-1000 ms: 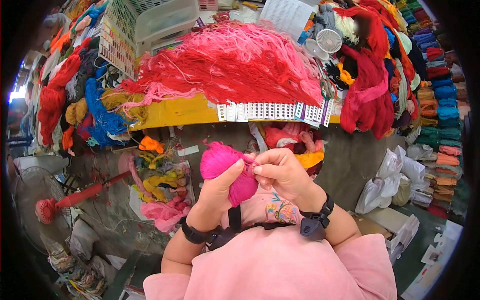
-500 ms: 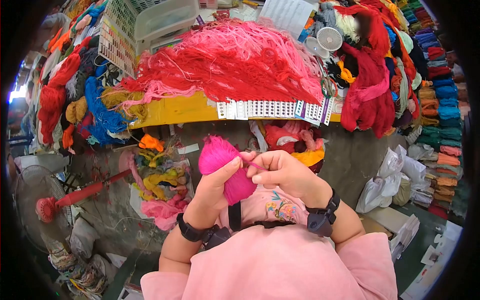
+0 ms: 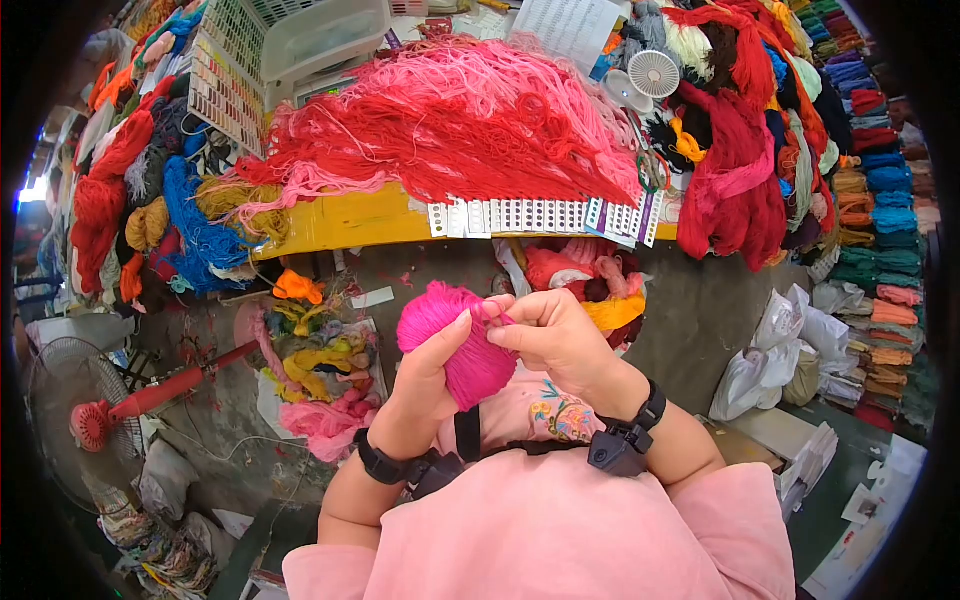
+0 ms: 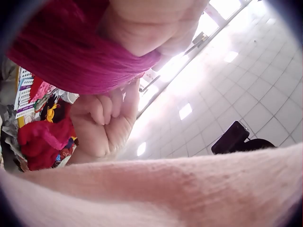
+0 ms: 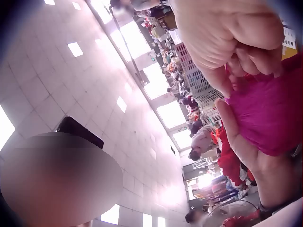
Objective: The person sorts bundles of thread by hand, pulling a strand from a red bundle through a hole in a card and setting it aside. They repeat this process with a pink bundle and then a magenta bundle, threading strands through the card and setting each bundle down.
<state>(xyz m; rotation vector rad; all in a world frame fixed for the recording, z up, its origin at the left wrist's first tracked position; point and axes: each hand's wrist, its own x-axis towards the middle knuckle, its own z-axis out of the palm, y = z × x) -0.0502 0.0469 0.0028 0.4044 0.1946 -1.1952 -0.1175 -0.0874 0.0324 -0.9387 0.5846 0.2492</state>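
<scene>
In the head view a bundle of magenta yarn (image 3: pixel 466 362) is gripped in the left hand (image 3: pixel 428 375), its thumb lying along the yarn's upper right side. The right hand (image 3: pixel 562 340) pinches a strand at the bundle's right edge, thumb against index finger. The left wrist view shows the magenta yarn (image 4: pixel 85 56) in front of the right hand (image 4: pixel 102 120), whose fingers are curled. From the right wrist, the yarn (image 5: pixel 270 111) lies between the right hand (image 5: pixel 232 35) and the left hand (image 5: pixel 251 151).
Red and pink yarn (image 3: pixel 450 140) is heaped on a yellow-edged table (image 3: pixel 350 222), with shade cards (image 3: pixel 545 218) along its front. A red-centred fan (image 3: pixel 92 425) stands at left, and white bags (image 3: pixel 765 360) are at right. More skeins (image 3: pixel 325 365) lie below the table.
The right hand first drew a strand out to the right, then came back close to the magenta bundle. The left hand has kept its grip and barely moved.
</scene>
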